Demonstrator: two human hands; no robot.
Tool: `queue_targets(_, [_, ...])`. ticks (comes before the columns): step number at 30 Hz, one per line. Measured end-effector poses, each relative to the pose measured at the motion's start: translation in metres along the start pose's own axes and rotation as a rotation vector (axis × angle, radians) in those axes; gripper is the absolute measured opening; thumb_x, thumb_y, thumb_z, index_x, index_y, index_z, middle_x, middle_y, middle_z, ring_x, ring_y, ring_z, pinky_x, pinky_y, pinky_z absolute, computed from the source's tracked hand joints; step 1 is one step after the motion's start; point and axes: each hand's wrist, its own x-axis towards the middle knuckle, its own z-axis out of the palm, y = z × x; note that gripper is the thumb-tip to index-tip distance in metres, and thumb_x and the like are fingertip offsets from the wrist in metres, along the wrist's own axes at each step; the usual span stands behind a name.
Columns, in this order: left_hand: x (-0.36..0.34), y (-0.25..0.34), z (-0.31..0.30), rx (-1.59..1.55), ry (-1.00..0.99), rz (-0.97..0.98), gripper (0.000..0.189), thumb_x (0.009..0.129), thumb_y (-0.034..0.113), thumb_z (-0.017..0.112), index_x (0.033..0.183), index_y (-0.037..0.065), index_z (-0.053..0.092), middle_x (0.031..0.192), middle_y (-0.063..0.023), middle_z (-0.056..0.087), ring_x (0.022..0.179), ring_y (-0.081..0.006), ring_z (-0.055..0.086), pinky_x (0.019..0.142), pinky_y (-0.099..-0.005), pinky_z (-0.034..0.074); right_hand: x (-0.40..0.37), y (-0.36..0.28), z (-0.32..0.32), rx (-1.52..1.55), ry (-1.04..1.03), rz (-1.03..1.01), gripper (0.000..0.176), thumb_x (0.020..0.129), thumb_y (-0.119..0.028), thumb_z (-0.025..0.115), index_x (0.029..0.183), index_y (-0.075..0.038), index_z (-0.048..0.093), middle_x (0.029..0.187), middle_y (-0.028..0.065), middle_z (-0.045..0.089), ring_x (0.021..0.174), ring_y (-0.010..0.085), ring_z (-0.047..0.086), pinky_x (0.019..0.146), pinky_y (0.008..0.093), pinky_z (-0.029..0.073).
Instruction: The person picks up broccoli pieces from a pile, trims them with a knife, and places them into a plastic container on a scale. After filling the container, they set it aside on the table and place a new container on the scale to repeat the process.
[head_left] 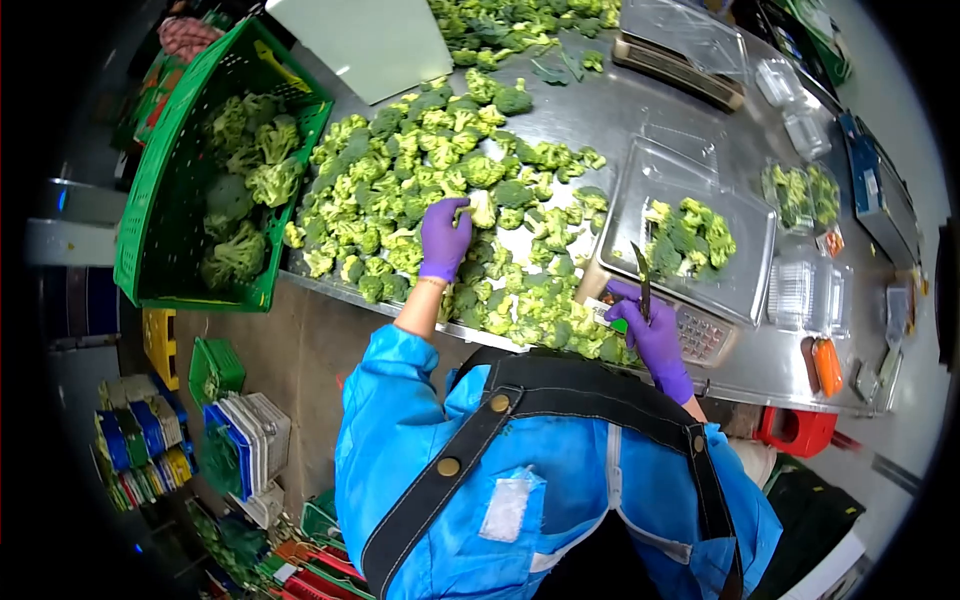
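My left hand [446,238], in a purple glove, is over the heap of cut broccoli [380,190], its fingers pinched at the stem of a pale broccoli floret [482,209]. In my purple-gloved right hand [655,338] is a knife [643,280], its dark blade pointing up and away from me. This hand is just in front of a weighing scale [705,335]. On the scale sits a clear plastic tray [745,260] with a small pile of broccoli florets [690,238] in it.
A green crate [150,200] holding large broccoli heads stands at the left. Farther back are a white board [365,45] and a second scale [675,70]. Clear punnets [795,290], a filled punnet [800,195] and an orange-handled item [827,367] lie at the right.
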Motion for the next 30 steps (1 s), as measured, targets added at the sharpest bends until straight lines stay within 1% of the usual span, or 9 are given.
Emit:
queue_targets(7, [0.063, -0.009, 0.033, 0.128, -0.105, 0.091, 0.062, 0.064, 0.019, 0.072, 0.121, 0.008, 0.049, 0.122, -0.0164, 0.050, 0.109, -0.0355, 0.047, 0.095, -0.0396, 0.038, 0.002, 0.003, 0.001, 0.002, -0.002, 0.050, 0.026, 0.090, -0.018, 0.052, 0.113, -0.008, 0.059, 0.078, 0.0022, 0.065, 0.050, 0.0015, 0.046, 0.043, 0.0167, 0.034])
queue_targets(10, [0.076, -0.029, 0.056, 0.225, -0.274, 0.109, 0.069, 0.059, 0.018, 0.073, 0.122, 0.008, 0.048, 0.118, -0.0178, 0.052, 0.108, -0.0352, 0.047, 0.095, -0.0409, 0.039, 0.003, 0.002, 0.004, 0.003, 0.004, 0.048, 0.026, 0.090, -0.019, 0.052, 0.113, -0.008, 0.059, 0.077, 0.0018, 0.065, 0.049, 0.0013, 0.044, 0.043, 0.0169, 0.034])
queue_targets(13, [0.077, -0.015, 0.043, -0.300, -0.185, -0.106, 0.058, 0.064, 0.018, 0.073, 0.117, 0.004, 0.054, 0.109, -0.0171, 0.059, 0.101, -0.0292, 0.056, 0.089, -0.0364, 0.044, 0.007, -0.002, 0.002, 0.007, 0.008, 0.021, 0.026, 0.090, -0.019, 0.052, 0.113, -0.008, 0.059, 0.077, 0.0015, 0.065, 0.050, 0.0016, 0.045, 0.044, 0.0169, 0.034])
queue_targets(16, [0.064, 0.032, 0.008, -1.147, -0.285, -0.598, 0.056, 0.083, 0.023, 0.061, 0.128, 0.000, 0.039, 0.119, -0.0163, 0.053, 0.099, -0.0286, 0.059, 0.081, -0.0370, 0.049, 0.008, -0.003, 0.000, 0.032, 0.008, 0.083, 0.027, 0.091, -0.018, 0.051, 0.114, -0.007, 0.058, 0.079, 0.0018, 0.064, 0.053, 0.0024, 0.049, 0.045, 0.0174, 0.036])
queue_targets(18, [0.044, 0.050, -0.013, -1.649, -0.565, -0.657, 0.057, 0.088, 0.026, 0.053, 0.133, -0.001, 0.031, 0.122, -0.0177, 0.050, 0.099, -0.0306, 0.058, 0.078, -0.0372, 0.051, 0.013, -0.010, 0.004, 0.031, 0.004, 0.088, 0.028, 0.091, -0.018, 0.050, 0.115, -0.007, 0.058, 0.082, 0.0026, 0.064, 0.060, 0.0029, 0.054, 0.044, 0.0178, 0.036])
queue_targets(23, [0.001, 0.110, -0.031, -1.146, -0.766, -0.250, 0.075, 0.066, 0.014, 0.069, 0.133, 0.006, 0.037, 0.122, -0.0089, 0.049, 0.111, -0.0211, 0.051, 0.093, -0.0349, 0.043, 0.034, -0.027, 0.024, 0.235, -0.232, 0.062, 0.049, 0.090, -0.020, 0.052, 0.133, -0.003, 0.037, 0.090, 0.0063, 0.064, 0.047, 0.0057, 0.048, 0.042, 0.0188, 0.039])
queue_targets(26, [-0.013, 0.121, -0.027, -0.642, -0.632, 0.348, 0.080, 0.061, 0.016, 0.073, 0.133, 0.006, 0.038, 0.134, -0.0105, 0.040, 0.126, -0.0228, 0.035, 0.106, -0.0339, 0.026, 0.036, -0.027, 0.038, 0.142, -0.168, 0.103, 0.051, 0.085, -0.022, 0.060, 0.130, -0.005, 0.042, 0.093, 0.0063, 0.062, 0.046, 0.0041, 0.043, 0.040, 0.0187, 0.036])
queue_targets(28, [-0.028, 0.142, -0.033, -0.926, -0.622, 0.119, 0.086, 0.066, 0.015, 0.069, 0.139, 0.005, 0.025, 0.138, -0.0107, 0.033, 0.129, -0.0233, 0.031, 0.108, -0.0357, 0.021, 0.037, -0.025, 0.029, 0.186, -0.214, 0.154, 0.057, 0.079, -0.023, 0.065, 0.128, -0.005, 0.043, 0.094, 0.0081, 0.061, 0.052, 0.0081, 0.048, 0.048, 0.0221, 0.042])
queue_targets(30, [-0.042, 0.137, -0.032, -1.346, -0.855, -0.306, 0.089, 0.069, 0.018, 0.068, 0.141, 0.005, 0.018, 0.139, -0.0113, 0.032, 0.130, -0.0229, 0.030, 0.108, -0.0353, 0.021, 0.042, -0.013, 0.025, -0.127, -0.187, -0.082, 0.062, 0.075, -0.022, 0.067, 0.129, -0.004, 0.043, 0.098, 0.0115, 0.061, 0.071, 0.0149, 0.059, 0.065, 0.0283, 0.048])
